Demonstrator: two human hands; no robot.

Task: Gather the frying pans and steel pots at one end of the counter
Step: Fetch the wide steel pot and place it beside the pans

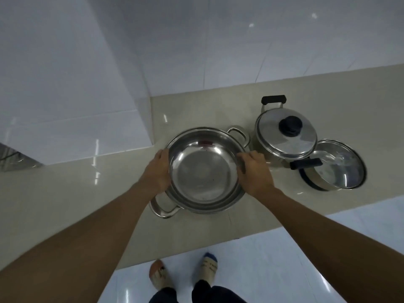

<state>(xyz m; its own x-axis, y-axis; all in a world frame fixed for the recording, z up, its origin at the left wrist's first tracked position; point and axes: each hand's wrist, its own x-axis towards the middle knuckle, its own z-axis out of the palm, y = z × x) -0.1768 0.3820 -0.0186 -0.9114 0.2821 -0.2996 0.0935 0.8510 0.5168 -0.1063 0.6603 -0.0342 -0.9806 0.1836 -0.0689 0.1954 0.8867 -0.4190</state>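
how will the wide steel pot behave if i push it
The wide steel pot looks rigid and empty, so probably light for its size. Its polished rim, gripped by the left hand and right hand, may be slippery. Broad and shallow, it likely slides on the glossy counter rather than tipping.

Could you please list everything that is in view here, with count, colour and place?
wide steel pot: one, silver, two loop handles, no lid, middle of the counter
lidded steel pot: one, silver with black knob and handles, right of the wide pot, nearer the wall
glass-lidded pot: one, silver with a dark base band, far right, close beside the lidded pot
counter: one, beige
wall tiles: white, behind the counter
floor: white, glossy
socked feet: two, on the floor
left grip: bare hand, holds the wide pot's left rim
right grip: bare hand, holds its right rim
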